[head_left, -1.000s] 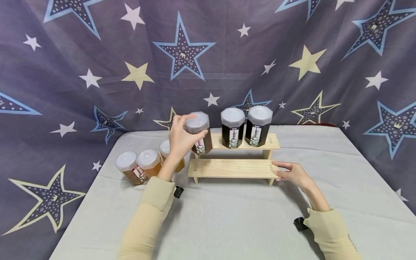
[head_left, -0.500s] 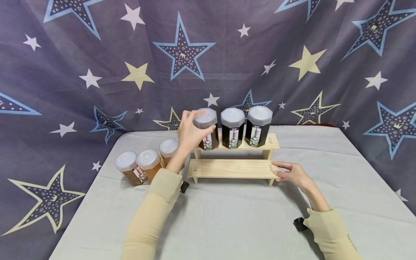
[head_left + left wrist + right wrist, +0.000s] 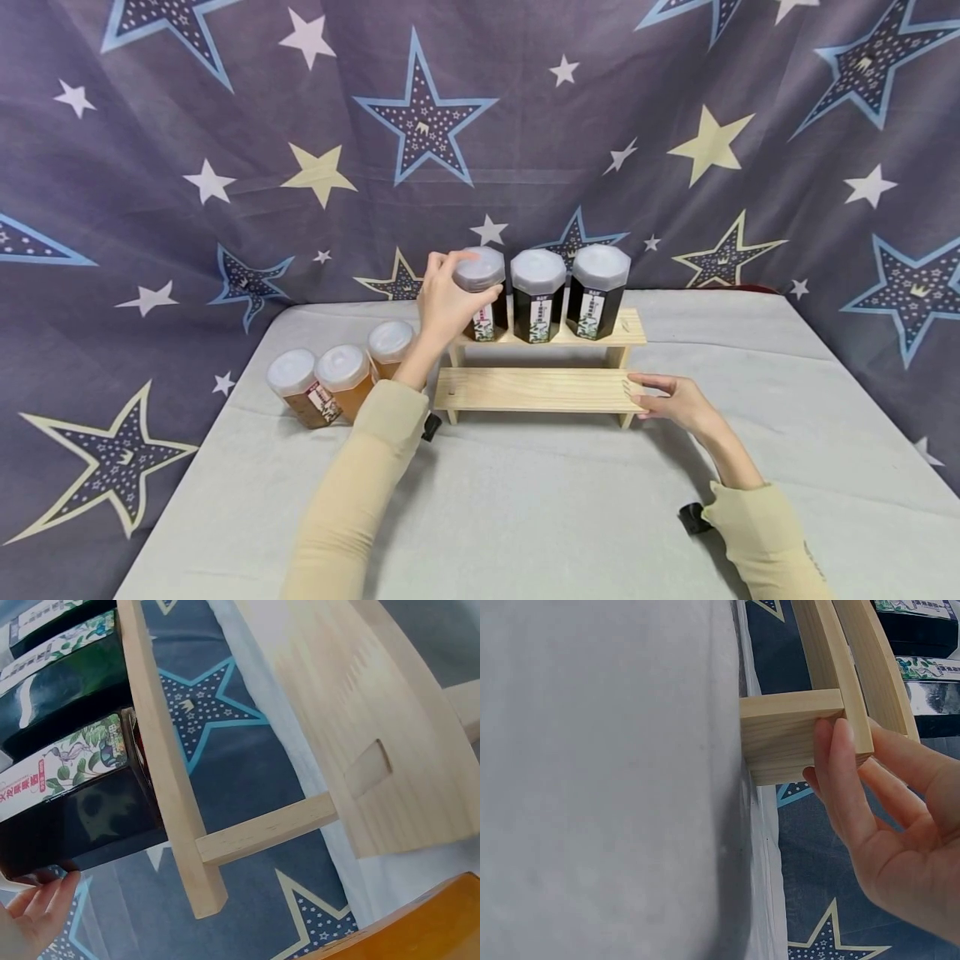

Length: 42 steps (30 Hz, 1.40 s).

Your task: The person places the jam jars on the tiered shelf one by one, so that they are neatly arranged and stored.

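My left hand (image 3: 442, 302) grips a dark jar (image 3: 489, 320) near its pale lid, thumb in front and fingers around the far left side. This jar stands at the left end of the upper step of a two-step wooden rack (image 3: 536, 388). Two more dark jars, a middle one (image 3: 537, 310) and a right one (image 3: 594, 304), stand beside it with labels facing forward. My right hand (image 3: 678, 404) pinches the right end of the lower step. In the right wrist view, its fingers (image 3: 840, 761) touch the wood near the leg (image 3: 787, 739).
Three jars with amber or brown contents stand on the cloth-covered table (image 3: 525, 517) left of the rack: a left one (image 3: 306, 396), a middle one (image 3: 348, 379) and a right one (image 3: 388, 340) partly behind the left forearm. A star-patterned curtain (image 3: 480, 108) hangs behind.
My left hand has carried the dark jar rightward onto the upper step, closer to the other two. The right hand has stayed on the lower step.
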Motion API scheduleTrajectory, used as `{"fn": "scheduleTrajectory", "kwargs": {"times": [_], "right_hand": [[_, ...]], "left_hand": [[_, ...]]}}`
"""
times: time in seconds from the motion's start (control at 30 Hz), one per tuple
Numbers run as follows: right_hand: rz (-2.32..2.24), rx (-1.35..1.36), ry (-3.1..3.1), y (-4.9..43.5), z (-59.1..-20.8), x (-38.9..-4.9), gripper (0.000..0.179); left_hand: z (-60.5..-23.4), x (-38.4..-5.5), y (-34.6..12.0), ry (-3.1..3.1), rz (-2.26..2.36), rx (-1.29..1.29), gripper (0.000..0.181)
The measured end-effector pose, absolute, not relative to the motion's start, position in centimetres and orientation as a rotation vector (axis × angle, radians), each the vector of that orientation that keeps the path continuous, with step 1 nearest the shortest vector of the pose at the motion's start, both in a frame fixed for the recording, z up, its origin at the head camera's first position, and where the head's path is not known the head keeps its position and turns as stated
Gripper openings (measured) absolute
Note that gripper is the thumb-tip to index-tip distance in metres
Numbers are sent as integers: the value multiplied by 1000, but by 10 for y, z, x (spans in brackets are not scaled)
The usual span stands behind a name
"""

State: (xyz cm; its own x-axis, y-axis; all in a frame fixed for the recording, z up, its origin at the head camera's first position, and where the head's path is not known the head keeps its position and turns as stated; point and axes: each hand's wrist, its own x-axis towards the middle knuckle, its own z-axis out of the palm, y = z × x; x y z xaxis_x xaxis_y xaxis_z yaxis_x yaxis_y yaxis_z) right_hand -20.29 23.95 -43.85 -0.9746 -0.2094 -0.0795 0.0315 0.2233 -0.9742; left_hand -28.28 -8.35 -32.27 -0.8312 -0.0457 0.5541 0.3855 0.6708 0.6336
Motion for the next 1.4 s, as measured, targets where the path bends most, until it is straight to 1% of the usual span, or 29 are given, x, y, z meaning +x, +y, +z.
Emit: {"fn": "scheduleTrajectory", "kwargs": {"times": [0.43, 0.87, 1.27, 1.4], "right_hand": [[-1824, -181, 2295, 240, -438, -202, 48], [-1835, -196, 2292, 240, -439, -203, 47], [-1849, -208, 2299, 241, -445, -205, 47], [-1850, -210, 2299, 241, -445, -205, 47]], "left_hand": [[-327, -283, -83, -2357, -1106, -317, 54], [-326, -280, -88, -2355, -1169, -389, 52], [-330, -270, -93, -2296, -1160, -463, 46], [-334, -264, -94, -2248, -1185, -451, 44]]}}
